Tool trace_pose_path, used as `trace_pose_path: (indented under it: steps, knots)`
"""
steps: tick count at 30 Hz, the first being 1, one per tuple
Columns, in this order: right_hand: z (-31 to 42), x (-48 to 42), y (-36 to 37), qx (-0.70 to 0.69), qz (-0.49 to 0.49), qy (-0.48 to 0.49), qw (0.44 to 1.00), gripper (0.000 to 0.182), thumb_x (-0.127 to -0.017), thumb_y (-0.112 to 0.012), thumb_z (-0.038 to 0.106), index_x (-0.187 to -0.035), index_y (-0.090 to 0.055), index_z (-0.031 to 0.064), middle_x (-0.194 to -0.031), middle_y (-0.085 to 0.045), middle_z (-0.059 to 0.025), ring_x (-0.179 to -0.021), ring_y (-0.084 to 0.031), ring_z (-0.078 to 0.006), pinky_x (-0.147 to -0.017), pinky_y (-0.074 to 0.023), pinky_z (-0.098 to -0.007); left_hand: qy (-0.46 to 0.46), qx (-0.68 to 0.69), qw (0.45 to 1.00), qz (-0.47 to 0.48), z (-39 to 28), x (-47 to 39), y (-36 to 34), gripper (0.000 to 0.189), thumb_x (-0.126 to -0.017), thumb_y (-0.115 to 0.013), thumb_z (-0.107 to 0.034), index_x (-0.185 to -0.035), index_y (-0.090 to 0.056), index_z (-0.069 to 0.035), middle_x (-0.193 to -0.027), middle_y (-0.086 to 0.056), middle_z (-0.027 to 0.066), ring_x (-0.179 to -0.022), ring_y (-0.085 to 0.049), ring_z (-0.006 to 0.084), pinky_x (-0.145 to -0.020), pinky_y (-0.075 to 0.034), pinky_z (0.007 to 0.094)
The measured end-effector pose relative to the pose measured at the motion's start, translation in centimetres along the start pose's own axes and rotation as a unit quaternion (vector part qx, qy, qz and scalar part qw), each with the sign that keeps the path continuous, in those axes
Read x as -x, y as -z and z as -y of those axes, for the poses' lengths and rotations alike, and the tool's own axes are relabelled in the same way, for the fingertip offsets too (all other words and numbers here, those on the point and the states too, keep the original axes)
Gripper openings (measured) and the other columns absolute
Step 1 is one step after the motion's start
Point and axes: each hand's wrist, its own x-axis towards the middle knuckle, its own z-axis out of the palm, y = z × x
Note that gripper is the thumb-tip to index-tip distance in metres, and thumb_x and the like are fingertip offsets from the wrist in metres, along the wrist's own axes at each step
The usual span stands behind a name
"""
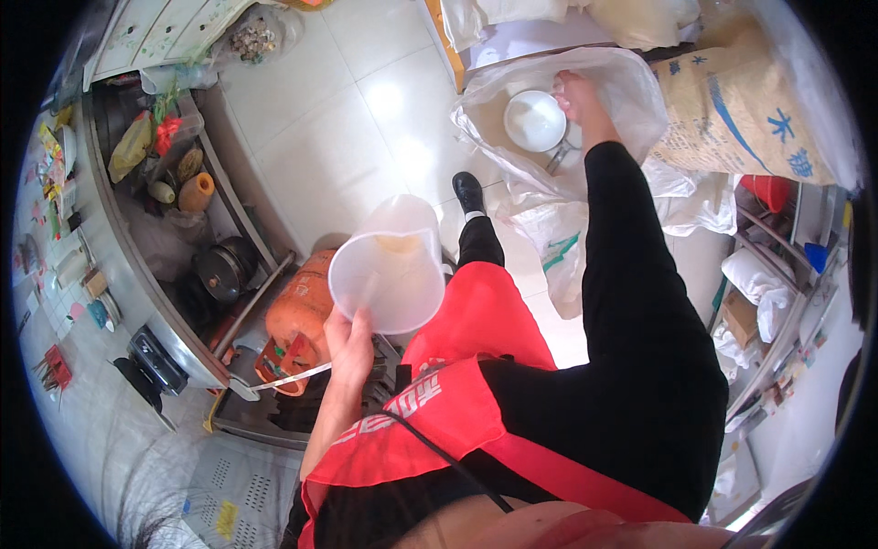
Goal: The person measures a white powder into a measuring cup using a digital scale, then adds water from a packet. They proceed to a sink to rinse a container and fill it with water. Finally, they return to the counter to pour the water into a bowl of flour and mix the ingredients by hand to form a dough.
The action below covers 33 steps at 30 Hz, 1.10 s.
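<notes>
A large translucent plastic jug [405, 295] is tilted in my left hand [351, 346], mouth towards me. A small pale yellowish patch shows inside it. At upper right, my right hand [582, 103] reaches into an open white woven plastic sack [634, 86]. Its fingers grip the right side of a round white bowl [535, 121], which has white contents. The fingertips are partly hidden. Below the bowl, a narrow grey metal piece [559, 158] shows inside the sack.
A printed tan sack [741, 117] lies beside the open one. Left of me are an orange gas cylinder [302, 302] and a metal counter [147, 274] whose lower shelf holds a black lidded pot [223, 271]. A rack [768, 302] with bags stands at right.
</notes>
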Motion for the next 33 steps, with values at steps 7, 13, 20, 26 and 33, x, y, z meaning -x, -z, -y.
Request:
trace_pose_path:
  steps: [7, 13, 20, 26, 33]
  knots:
    - [0.7, 9.9, -1.5, -0.289, 0.064, 0.001, 0.955, 0.024, -0.093, -0.044, 0.030, -0.080, -0.046, 0.0100, -0.062, -0.041, -0.0016, -0.043, -0.030, -0.0103, -0.037, -0.0224, -0.0232, -0.054, -0.215, 0.974, 0.040, -2.4, -1.9, -2.9, 0.027, -0.085, -0.051, -0.020, -0.095, -0.057, 0.004, -0.070, -0.062, 0.0128, -0.064, -0.059, 0.0188, -0.061, -0.046, 0.0348]
    - [2.5, 13.1, -1.0, -0.299, 0.095, 0.065, 0.947, 0.022, -0.090, -0.050, 0.029, -0.080, -0.049, 0.0094, -0.061, -0.043, -0.0011, -0.043, -0.032, -0.0109, -0.038, -0.0260, -0.0239, -0.072, -0.282, 0.955, 0.055, -3.3, -3.1, -5.4, 0.034, -0.082, -0.052, -0.028, -0.084, -0.056, 0.005, -0.068, -0.059, 0.0189, -0.064, -0.059, 0.0298, -0.064, -0.045, 0.0378]
    - [0.5, 6.9, 1.8, 0.272, -0.123, 0.196, 0.934, 0.026, -0.086, -0.051, 0.025, -0.070, -0.055, 0.0048, -0.060, -0.053, -0.0054, -0.045, -0.047, -0.0154, -0.038, -0.0338, -0.0270, -0.112, -0.313, 0.939, 0.090, -4.9, -2.6, -6.4, 0.036, -0.082, -0.051, -0.030, -0.083, -0.056, 0.006, -0.070, -0.059, 0.0201, -0.067, -0.059, 0.0321, -0.066, -0.045, 0.0394]
    - [2.2, 10.7, -0.1, -0.051, -0.017, 0.016, 0.998, 0.027, -0.089, -0.048, 0.027, -0.071, -0.052, 0.0072, -0.057, -0.048, -0.0034, -0.040, -0.041, -0.0140, -0.035, -0.0285, -0.0258, -0.107, -0.321, 0.938, 0.079, -5.0, -1.4, -6.3, 0.037, -0.082, -0.051, -0.031, -0.082, -0.055, 0.006, -0.071, -0.059, 0.0211, -0.068, -0.059, 0.0336, -0.066, -0.045, 0.0401]
    - [2.5, 13.4, -0.5, -0.347, 0.045, -0.024, 0.937, 0.028, -0.091, -0.043, 0.030, -0.071, -0.043, 0.0105, -0.054, -0.034, 0.0010, -0.038, -0.026, -0.0118, -0.034, -0.0183, -0.0242, -0.129, -0.331, 0.932, 0.073, -5.7, -0.9, -6.7, 0.038, -0.080, -0.051, -0.032, -0.077, -0.053, 0.006, -0.071, -0.059, 0.0227, -0.069, -0.058, 0.0372, -0.066, -0.045, 0.0419]
